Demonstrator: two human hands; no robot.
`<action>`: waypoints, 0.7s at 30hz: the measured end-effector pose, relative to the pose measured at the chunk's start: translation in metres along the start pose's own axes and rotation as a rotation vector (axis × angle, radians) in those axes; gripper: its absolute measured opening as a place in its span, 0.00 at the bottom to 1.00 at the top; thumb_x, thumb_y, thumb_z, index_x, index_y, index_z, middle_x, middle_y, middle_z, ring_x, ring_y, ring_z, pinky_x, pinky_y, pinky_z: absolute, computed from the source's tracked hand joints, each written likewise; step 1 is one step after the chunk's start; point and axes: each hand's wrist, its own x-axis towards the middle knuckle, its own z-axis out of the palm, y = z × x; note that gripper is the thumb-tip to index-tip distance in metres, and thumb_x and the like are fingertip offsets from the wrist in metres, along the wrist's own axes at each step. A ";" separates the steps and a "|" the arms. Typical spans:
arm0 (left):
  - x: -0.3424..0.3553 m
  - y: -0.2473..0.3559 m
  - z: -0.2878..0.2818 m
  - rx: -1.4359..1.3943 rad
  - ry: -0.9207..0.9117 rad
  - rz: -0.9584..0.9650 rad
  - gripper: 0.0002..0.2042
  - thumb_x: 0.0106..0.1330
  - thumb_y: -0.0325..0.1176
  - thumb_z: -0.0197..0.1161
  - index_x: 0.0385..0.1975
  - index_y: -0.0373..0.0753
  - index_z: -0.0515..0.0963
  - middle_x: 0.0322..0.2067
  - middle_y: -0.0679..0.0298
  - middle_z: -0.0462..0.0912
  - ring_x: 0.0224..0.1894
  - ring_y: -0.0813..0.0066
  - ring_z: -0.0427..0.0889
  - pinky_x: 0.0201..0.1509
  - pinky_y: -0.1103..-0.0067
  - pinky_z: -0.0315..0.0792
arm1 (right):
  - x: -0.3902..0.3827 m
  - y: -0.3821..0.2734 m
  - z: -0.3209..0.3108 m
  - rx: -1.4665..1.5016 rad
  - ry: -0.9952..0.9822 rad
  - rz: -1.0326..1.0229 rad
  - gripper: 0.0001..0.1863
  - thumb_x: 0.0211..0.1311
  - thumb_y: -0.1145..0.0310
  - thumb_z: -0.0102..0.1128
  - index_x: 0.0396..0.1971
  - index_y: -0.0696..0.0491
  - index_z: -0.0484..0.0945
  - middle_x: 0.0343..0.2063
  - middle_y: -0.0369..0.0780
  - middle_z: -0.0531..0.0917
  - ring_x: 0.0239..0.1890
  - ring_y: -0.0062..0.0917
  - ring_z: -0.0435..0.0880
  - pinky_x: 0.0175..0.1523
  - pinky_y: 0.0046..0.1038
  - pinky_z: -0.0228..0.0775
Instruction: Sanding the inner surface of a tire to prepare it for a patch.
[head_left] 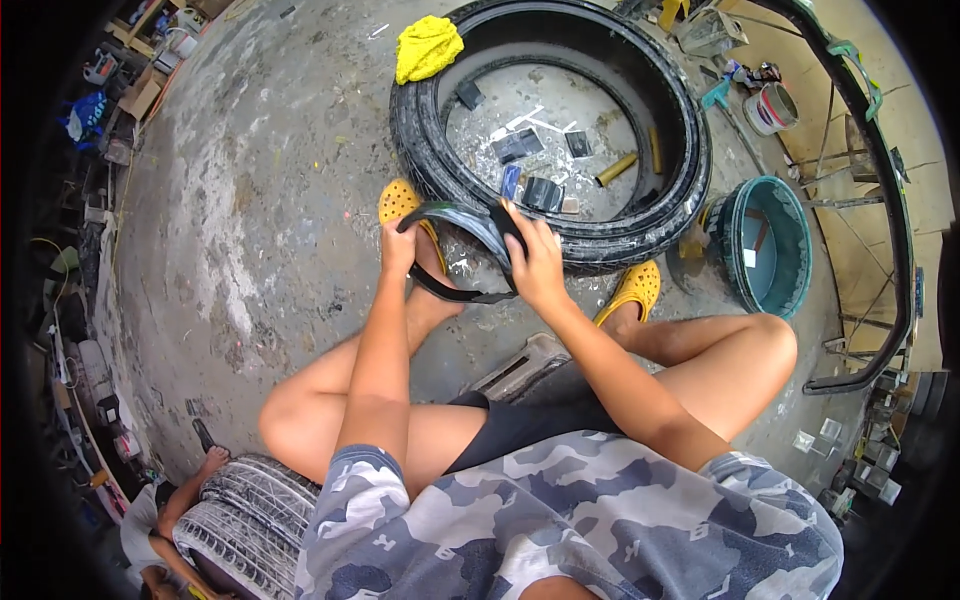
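Nearest of all, a grey-and-white camouflage T-shirt point(560, 500) filled the lower view, with dark cloth shorts point(475, 430) below it. Beyond the knees, both bare hands worked on one thing: a glossy black, rubber-looking loop point(450, 296), held up above the concrete floor point(270, 250), just short of the big tyre ahead. The left hand point(397, 248) pinched the loop's left side between thumb and fingers. The right hand point(540, 262) was curled around the broad dark part of its right side; whether a separate pad lay under those fingers, I could not tell.

The loop's smooth sheen suggested a slick surface, so a loose pinch on the left could let it spring free and land on the gritty floor, where dust would likely cling to it. Pulling the hands unevenly might also kink or twist the band.

A pair of yellow perforated clogs point(637, 290) stood on either side of the loop, close to the large black dusty tyre point(655, 235). A careless foot could jolt that tyre and shake down the crumpled bright-yellow cloth point(428, 50) lying on its far left rim. Inside its ring were dark square patches point(517, 146) and a brass-coloured tube point(616, 170). To the right stood a round teal plastic bucket point(800, 265); a swinging right leg might tip it. Farther off sat a white plastic pail point(770, 110).
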 end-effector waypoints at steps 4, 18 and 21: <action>0.005 -0.018 -0.002 0.064 0.010 -0.008 0.08 0.60 0.29 0.62 0.30 0.28 0.81 0.21 0.49 0.81 0.24 0.66 0.79 0.32 0.71 0.71 | -0.065 0.028 -0.013 0.067 -0.066 0.018 0.26 0.63 0.73 0.57 0.62 0.49 0.72 0.43 0.45 0.80 0.45 0.41 0.77 0.52 0.34 0.64; 0.001 -0.008 0.004 0.033 0.042 -0.081 0.08 0.58 0.30 0.66 0.30 0.30 0.82 0.23 0.50 0.83 0.26 0.69 0.82 0.32 0.71 0.72 | 0.046 0.013 -0.020 0.109 -0.437 -0.156 0.26 0.63 0.72 0.57 0.63 0.48 0.71 0.38 0.46 0.78 0.46 0.41 0.76 0.53 0.37 0.64; 0.003 -0.001 0.006 -0.015 0.005 -0.096 0.08 0.58 0.30 0.66 0.30 0.30 0.82 0.23 0.49 0.83 0.26 0.68 0.83 0.32 0.71 0.72 | 0.114 -0.007 0.022 -0.021 -0.525 -0.387 0.25 0.62 0.70 0.57 0.61 0.46 0.73 0.38 0.45 0.79 0.45 0.40 0.77 0.50 0.38 0.63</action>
